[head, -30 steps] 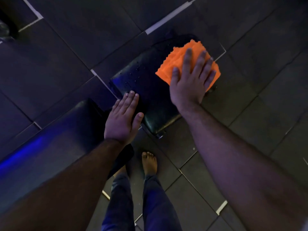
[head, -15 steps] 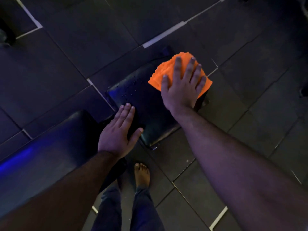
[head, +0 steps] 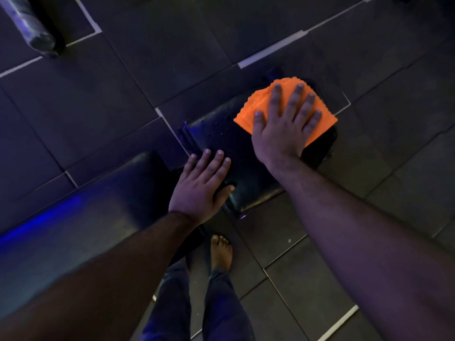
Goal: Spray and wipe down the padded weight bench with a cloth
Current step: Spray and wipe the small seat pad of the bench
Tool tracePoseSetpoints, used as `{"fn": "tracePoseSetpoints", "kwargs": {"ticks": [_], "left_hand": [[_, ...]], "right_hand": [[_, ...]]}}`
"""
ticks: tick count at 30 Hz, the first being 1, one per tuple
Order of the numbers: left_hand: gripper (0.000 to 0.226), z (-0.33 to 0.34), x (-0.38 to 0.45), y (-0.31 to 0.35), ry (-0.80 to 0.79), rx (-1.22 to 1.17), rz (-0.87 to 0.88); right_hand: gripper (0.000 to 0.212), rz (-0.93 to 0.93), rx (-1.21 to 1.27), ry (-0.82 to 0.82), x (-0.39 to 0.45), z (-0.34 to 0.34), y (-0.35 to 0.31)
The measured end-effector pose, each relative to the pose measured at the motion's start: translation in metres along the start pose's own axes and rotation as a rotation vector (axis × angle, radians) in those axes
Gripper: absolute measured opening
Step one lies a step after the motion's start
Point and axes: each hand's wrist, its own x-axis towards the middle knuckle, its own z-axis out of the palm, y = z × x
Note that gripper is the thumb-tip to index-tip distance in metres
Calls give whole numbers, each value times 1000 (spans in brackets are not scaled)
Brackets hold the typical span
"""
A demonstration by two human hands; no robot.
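Near edge: 2 legs in dark trousers, 1 bare foot [head: 221, 252] visible on tiled floor [head: 307, 274]; other foot hidden under L arm.

L hand [head: 199, 187] flat, palm down, on near end of small black seat pad [head: 222, 136], at the gap where it meets the long back pad [head: 103, 205]. L fingers [head: 214, 161] straight, pressed close together, thumb out to the side. Holds nothing.

R hand [head: 283, 130] farther out, palm down on top of orange cloth [head: 258, 104]. R fingers [head: 296, 99] spread wide, pressing cloth flat onto far end of seat pad. Cloth sticks out past fingertips and to thumb side; heel of hand is off the cloth, on the pad.

Count: 1 cloth, 2 pads, 2 hands.

Cloth: bright orange, folded in layers, zigzag-cut edges, ribbed texture. Pad betw. the hands: glossy black, small droplets on it.

Far L corner: dark cylindrical obj [head: 29, 25] on floor, can't ID.
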Motion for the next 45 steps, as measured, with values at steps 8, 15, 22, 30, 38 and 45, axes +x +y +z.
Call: {"fn": "tracePoseSetpoints", "kwargs": {"ticks": [8, 15, 22, 30, 38, 45], "left_hand": [[64, -37, 11, 9, -146, 32, -14], [56, -72, 18, -39, -76, 110, -174], [70, -70, 36, -51, -268, 174, -380], [46, -58, 20, -61, 91, 110, -319], [52, -78, 33, -54, -10, -20, -402], [69, -72, 71, -63, -328, 101, 296]], "right_hand": [[72, -205, -26, -53, -42, 2, 32], [70, -274, -24, -31, -11, 8, -42], [75, -376, 17, 31, -95, 33, -37], [73, -359, 34, 12, -86, 41, -68], [74, -381, 71, 58, -95, 42, -67], [67, -65, 93, 32, -165, 45, 5]]}}
